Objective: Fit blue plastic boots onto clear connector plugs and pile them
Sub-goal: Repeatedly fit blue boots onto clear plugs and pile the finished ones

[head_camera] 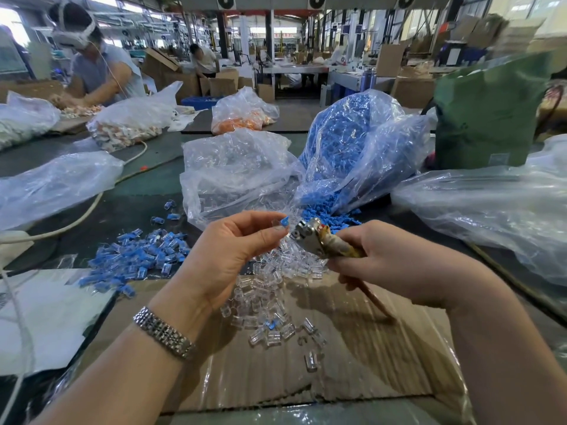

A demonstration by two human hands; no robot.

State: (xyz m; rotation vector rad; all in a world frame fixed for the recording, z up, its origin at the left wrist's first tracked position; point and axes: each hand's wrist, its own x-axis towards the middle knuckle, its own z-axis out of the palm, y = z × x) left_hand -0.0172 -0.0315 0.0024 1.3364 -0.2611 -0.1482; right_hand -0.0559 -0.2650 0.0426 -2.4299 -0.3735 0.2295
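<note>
At frame centre, the left hand (227,250) pinches a blue boot (284,222) on a clear plug (276,223); the right hand (395,265) grips pliers (310,237) (nose just right, touching it).

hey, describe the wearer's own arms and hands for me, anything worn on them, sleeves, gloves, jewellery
Both forearms are bare as far as the picture shows: no sleeves in view and no gloves. The left hand has a silver metal link watch band around its wrist. The right hand and its wrist carry nothing worn that can be seen. No rings show on either hand.
</note>
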